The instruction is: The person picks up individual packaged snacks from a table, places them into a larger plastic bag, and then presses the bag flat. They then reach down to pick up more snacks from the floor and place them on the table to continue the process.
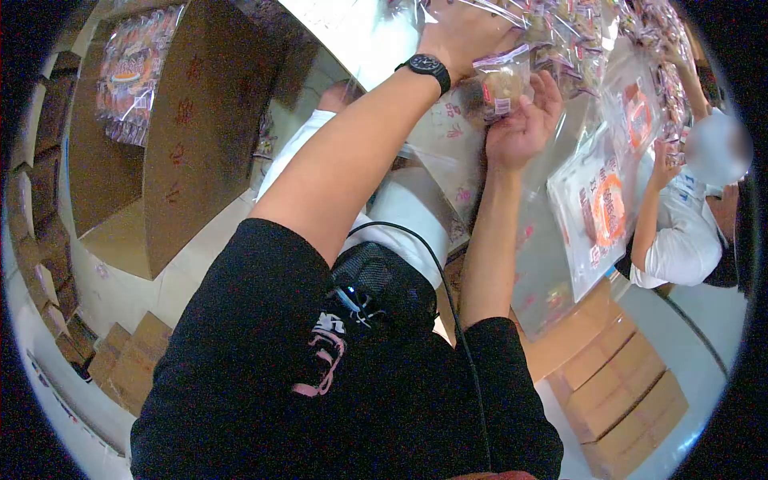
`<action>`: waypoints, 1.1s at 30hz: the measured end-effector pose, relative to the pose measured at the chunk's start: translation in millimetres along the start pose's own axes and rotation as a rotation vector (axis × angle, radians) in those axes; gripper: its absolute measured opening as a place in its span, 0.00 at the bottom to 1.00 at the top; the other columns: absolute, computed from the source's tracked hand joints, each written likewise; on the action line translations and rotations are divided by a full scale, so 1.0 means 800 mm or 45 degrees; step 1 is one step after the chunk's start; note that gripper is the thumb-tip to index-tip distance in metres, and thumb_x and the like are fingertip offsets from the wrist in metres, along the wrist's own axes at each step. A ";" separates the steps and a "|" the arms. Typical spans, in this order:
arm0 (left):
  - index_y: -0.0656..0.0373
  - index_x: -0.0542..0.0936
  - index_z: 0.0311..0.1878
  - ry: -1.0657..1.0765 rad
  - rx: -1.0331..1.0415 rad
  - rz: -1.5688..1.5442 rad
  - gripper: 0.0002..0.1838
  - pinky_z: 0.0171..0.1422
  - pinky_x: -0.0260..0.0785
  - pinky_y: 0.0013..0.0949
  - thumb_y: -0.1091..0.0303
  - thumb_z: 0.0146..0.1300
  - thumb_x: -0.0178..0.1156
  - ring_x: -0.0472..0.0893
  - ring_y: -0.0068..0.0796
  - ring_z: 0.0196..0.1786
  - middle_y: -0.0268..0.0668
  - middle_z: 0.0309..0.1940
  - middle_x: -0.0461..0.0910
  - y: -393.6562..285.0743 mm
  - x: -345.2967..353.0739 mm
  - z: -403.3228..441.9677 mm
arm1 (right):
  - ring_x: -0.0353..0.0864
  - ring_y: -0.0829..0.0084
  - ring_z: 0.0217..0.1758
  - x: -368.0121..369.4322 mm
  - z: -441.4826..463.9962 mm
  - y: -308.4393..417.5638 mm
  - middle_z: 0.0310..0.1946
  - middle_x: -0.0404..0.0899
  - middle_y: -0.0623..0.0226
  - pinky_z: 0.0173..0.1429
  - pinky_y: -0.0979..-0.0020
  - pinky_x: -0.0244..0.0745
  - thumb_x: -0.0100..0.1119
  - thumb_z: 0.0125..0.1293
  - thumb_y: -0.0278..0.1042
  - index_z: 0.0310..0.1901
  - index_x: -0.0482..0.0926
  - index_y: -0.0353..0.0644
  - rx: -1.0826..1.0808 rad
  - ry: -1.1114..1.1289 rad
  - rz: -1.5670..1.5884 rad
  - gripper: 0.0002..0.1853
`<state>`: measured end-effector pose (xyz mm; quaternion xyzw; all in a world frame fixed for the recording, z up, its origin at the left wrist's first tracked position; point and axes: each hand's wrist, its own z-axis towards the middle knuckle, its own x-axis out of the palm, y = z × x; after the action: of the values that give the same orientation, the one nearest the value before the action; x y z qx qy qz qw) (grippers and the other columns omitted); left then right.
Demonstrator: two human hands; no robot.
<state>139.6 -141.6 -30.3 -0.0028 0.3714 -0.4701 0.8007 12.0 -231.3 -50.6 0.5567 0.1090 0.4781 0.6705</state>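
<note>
My left hand (468,34), with a black watch on its wrist, reaches in at the top edge among clear plastic packets; its fingers are hidden there. My right hand (524,132) is turned palm up just below it. A small clear packet with a tan, biscuit-like item (504,82) and a purple top edge sits against its thumb and appears pinched there, while the other visible fingers curl loosely away. Many similar wrapped packets (564,48) are heaped beyond both hands.
A stack of flat printed plastic bags (588,208) lies to the right. A large open carton (192,128) with packets inside stands at left. Closed cartons (620,384) are on the floor at right. Another person in white (680,232) handles packets across the table.
</note>
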 end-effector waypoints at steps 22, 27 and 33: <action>0.42 0.82 0.67 0.151 -0.021 0.012 0.29 0.80 0.44 0.72 0.39 0.69 0.56 0.71 0.45 0.75 0.38 0.67 0.80 0.007 0.006 -0.007 | 0.78 0.63 0.65 0.010 -0.004 0.004 0.59 0.77 0.56 0.71 0.62 0.77 0.61 0.51 0.10 0.66 0.72 0.36 -0.207 0.032 -0.181 0.36; 0.42 0.83 0.64 0.149 -0.059 -0.010 0.25 0.79 0.47 0.74 0.43 0.70 0.57 0.72 0.47 0.73 0.40 0.67 0.79 -0.001 -0.003 0.001 | 0.77 0.60 0.67 0.000 -0.012 0.025 0.60 0.77 0.55 0.70 0.62 0.76 0.63 0.50 0.14 0.65 0.72 0.36 -0.527 0.321 -0.724 0.35; 0.44 0.86 0.58 0.104 0.030 0.111 0.21 0.77 0.48 0.77 0.47 0.66 0.63 0.73 0.48 0.72 0.39 0.59 0.84 0.001 -0.004 -0.005 | 0.76 0.53 0.70 -0.032 -0.032 0.062 0.68 0.74 0.52 0.75 0.56 0.72 0.70 0.51 0.18 0.65 0.78 0.38 -0.855 0.458 -1.296 0.34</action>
<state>136.8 -137.2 -31.3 0.0419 0.3981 -0.4386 0.8046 -44.5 -237.9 -27.0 0.1055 0.3150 0.1937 0.9231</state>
